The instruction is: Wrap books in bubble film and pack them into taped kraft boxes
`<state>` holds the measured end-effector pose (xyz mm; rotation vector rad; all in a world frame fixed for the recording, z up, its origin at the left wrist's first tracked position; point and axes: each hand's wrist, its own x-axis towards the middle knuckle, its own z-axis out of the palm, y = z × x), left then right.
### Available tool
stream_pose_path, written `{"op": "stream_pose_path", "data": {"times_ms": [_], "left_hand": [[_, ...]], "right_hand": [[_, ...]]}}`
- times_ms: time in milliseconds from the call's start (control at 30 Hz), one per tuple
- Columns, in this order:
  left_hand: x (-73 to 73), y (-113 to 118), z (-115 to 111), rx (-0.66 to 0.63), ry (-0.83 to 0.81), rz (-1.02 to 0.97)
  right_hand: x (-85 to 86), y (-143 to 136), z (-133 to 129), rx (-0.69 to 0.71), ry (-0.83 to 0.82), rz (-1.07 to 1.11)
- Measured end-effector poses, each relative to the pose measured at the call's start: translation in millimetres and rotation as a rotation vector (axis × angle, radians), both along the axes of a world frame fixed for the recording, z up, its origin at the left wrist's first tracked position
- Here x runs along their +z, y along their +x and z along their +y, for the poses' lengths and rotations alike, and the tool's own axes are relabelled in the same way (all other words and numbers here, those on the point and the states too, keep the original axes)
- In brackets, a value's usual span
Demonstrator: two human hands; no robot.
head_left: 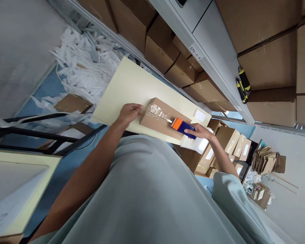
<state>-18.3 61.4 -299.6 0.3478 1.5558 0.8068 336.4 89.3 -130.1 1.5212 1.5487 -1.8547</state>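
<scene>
A long cardboard box (157,122) lies on the pale yellow table, with shiny clear tape (156,110) along its top at the left end. My right hand (198,131) grips a dark blue and orange tape dispenser (184,128), whose orange end rests on or just over the top of the box. Beside the box's left end is my left hand (130,113), its fingers curled together with nothing visible in them. Whether its fingertips touch the box, I cannot tell.
A pale yellow table (117,89) runs under the box, with a small white card (200,115) on it. Shelves of cardboard boxes (162,45) stand along the far side. Two yellow-black cutters (241,89) lie on a shelf. White paper scraps (78,64) pile up on the left.
</scene>
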Motion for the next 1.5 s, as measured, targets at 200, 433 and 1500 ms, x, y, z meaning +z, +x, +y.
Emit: {"op": "stream_pose_path", "data": {"times_ms": [200,433,1500], "left_hand": [[-3.6,15,-10,-0.060,0.041,0.232],[34.8,27,-24,-0.250,0.304,0.556],[32.7,65,-16,-0.168,0.188,0.649]], "right_hand": [[0.8,-6,0,0.005,0.019,0.000],[-1.3,-5,-4,-0.015,0.054,0.037],[-29.1,148,-69,-0.061,-0.039,-0.099]]}}
